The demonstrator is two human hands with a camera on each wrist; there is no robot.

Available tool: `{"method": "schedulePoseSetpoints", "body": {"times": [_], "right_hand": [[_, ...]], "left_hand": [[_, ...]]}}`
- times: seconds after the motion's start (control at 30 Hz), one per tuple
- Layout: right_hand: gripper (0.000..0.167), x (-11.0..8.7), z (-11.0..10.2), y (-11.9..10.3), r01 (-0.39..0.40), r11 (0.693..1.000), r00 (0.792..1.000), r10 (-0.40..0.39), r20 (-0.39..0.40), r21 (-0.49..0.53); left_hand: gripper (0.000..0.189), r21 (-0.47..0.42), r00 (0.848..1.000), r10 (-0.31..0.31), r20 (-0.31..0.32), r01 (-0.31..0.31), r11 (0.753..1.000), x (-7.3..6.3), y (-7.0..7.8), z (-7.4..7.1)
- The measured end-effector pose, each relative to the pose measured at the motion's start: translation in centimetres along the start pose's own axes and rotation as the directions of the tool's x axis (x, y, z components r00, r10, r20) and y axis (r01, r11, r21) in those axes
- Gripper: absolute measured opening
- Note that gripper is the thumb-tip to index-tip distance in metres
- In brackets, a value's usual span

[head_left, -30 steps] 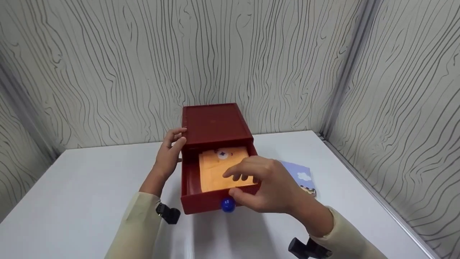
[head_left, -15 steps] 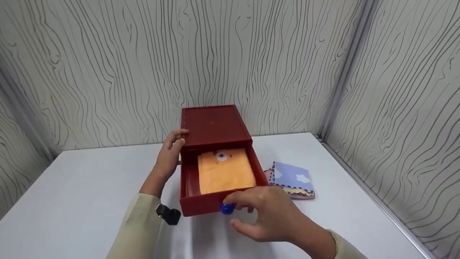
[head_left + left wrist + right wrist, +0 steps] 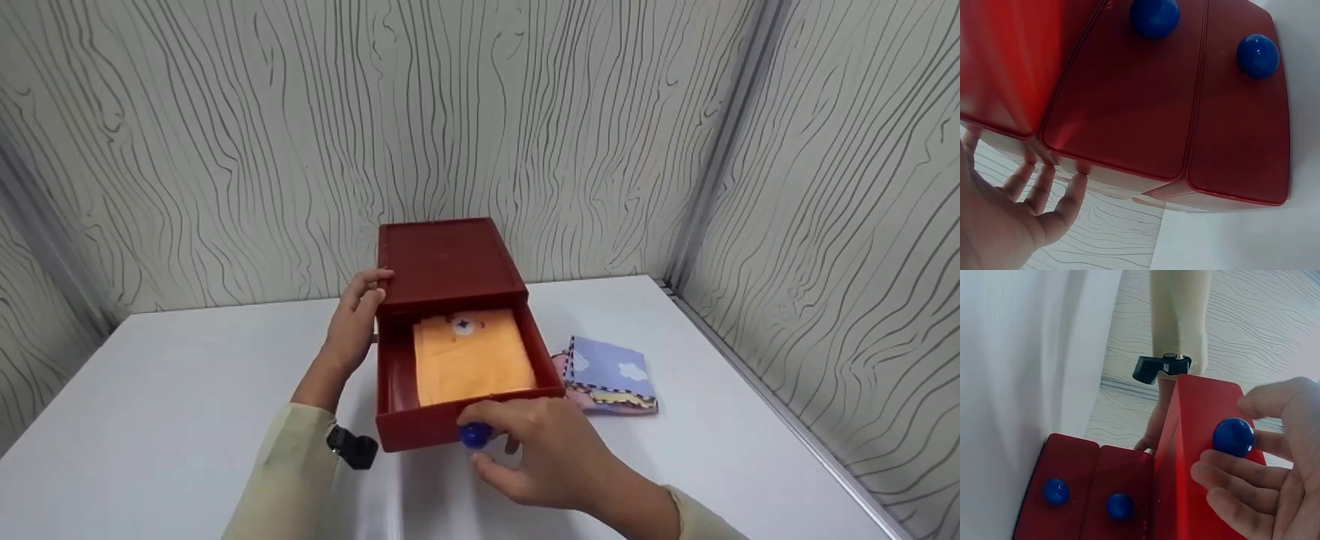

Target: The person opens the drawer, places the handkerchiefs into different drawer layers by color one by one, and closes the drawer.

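Note:
A dark red drawer cabinet (image 3: 450, 262) stands on the table, its top drawer (image 3: 412, 431) pulled out. Inside that drawer lies a folded orange cloth (image 3: 472, 360) with a round white patch. My left hand (image 3: 351, 322) rests against the cabinet's left side, fingertips at the upper edge; in the left wrist view its fingers (image 3: 1072, 197) reach the side wall fairly straight. At the drawer front, my right hand (image 3: 551, 454) has its index finger bent over the blue knob (image 3: 475, 435), the thumb below it. Around this knob (image 3: 1233, 437), the right wrist view shows the fingers and thumb.
A folded blue, pink and yellow cloth (image 3: 611, 371) with a striped border lies right of the drawer on the white table (image 3: 195, 412). Two lower drawers with blue knobs (image 3: 1258, 56) sit closed beneath. Wood-grain patterned walls (image 3: 315, 150) enclose the table behind and at the sides.
My right hand has come down from above the drawer's front edge to the blue knob. The folded blue cloth shows more fully. The left hand stays at the cabinet's side.

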State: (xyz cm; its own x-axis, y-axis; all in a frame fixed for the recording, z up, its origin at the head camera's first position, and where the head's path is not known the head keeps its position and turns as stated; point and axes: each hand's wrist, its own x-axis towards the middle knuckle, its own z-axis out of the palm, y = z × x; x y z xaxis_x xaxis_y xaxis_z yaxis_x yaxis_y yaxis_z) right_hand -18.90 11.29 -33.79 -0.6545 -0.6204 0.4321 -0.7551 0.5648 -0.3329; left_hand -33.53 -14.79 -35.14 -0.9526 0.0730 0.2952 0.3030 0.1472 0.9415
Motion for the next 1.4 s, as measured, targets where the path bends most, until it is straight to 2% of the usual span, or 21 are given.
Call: {"method": "schedulePoseSetpoints", "body": {"times": [0.2, 0.5, 0.73, 0.83, 1.07, 1.4], "right_hand": [[0.015, 0.5, 0.4, 0.0, -0.003, 1.000, 0.998, 0.002, -0.070, -0.007], [0.013, 1.4, 1.0, 0.4, 0.036, 0.994, 0.987, -0.051, -0.150, -0.101], [0.014, 2.2, 1.5, 0.8, -0.008, 0.999, 0.981, -0.002, -0.195, -0.050], [0.014, 2.7, 1.8, 1.2, -0.029, 0.999, 0.975, 0.019, -0.222, -0.041], [0.015, 3.9, 2.5, 2.4, 0.007, 0.992, 0.948, -0.047, -0.314, -0.127], [0.015, 5.8, 2.6, 4.1, -0.025, 0.995, 0.947, -0.007, -0.320, -0.096]], "left_hand": [[0.036, 0.000, 1.000, 0.006, -0.008, -0.006, 1.000, 0.1, -0.1, 0.0], [0.036, -0.004, 1.000, -0.001, -0.009, 0.001, 1.000, 0.0, 0.0, -0.1], [0.035, 0.002, 1.000, -0.007, -0.013, 0.007, 1.000, 0.0, 0.0, -0.2], [0.035, -0.008, 1.000, -0.007, -0.009, 0.007, 1.000, 0.0, -0.1, -0.1], [0.036, -0.021, 1.000, -0.021, -0.008, 0.021, 1.000, 0.0, -0.1, 0.0], [0.035, -0.078, 1.000, -0.023, 0.014, 0.024, 0.997, 0.1, -0.1, 0.0]]}}
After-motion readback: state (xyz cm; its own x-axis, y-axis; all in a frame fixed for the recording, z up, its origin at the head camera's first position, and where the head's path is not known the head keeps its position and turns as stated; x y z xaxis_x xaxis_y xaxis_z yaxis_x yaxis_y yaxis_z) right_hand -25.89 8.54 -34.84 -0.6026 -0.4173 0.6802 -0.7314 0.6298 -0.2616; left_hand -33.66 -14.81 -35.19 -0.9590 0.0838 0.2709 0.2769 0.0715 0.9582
